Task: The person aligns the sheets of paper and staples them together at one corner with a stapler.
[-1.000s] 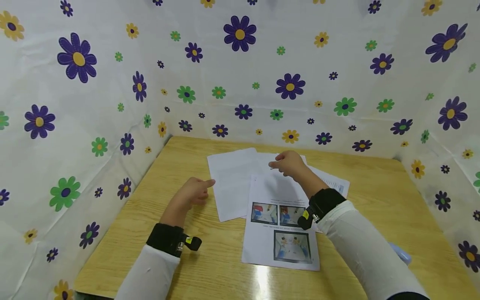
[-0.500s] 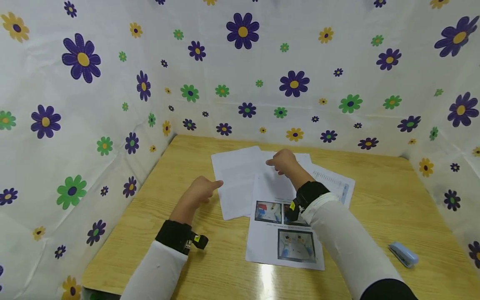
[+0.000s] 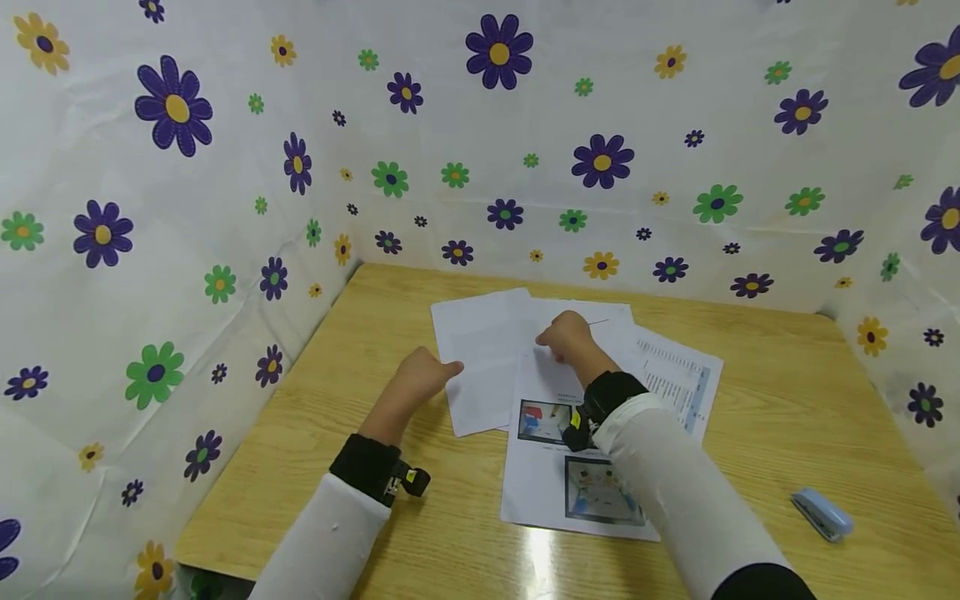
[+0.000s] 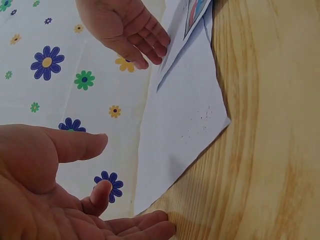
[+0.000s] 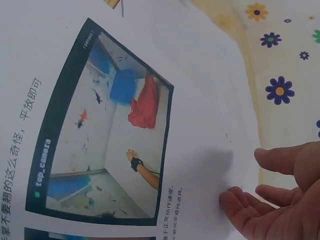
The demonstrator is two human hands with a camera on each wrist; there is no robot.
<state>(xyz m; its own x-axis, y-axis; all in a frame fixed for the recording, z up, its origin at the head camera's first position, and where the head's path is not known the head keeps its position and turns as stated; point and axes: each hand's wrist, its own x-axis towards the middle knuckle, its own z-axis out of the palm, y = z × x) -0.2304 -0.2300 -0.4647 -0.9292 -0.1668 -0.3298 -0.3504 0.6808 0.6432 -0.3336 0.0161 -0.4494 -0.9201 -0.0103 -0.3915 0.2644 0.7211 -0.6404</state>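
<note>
Several white paper sheets overlap on the wooden table. The blank-faced sheet lies on the left, and a printed sheet with framed pictures lies nearest the person. My left hand is at the left edge of the blank-faced sheet, its thumb tip overlapping that edge. In the left wrist view, the left hand's thumb and fingers stand apart with nothing between them. Over the upper part of the printed sheet is my right hand. Its fingers are loosely bent, thumb apart, holding nothing.
At the right a sheet with a printed table sticks out from under the others. A light blue stapler lies farther right on the table. Flower-patterned white cloth hangs behind and on both sides.
The left hand has moved right, onto the blank-faced sheet's edge. The right hand has shifted left and nearer over the papers. The head view has turned slightly, bringing the stapler fully into sight.
</note>
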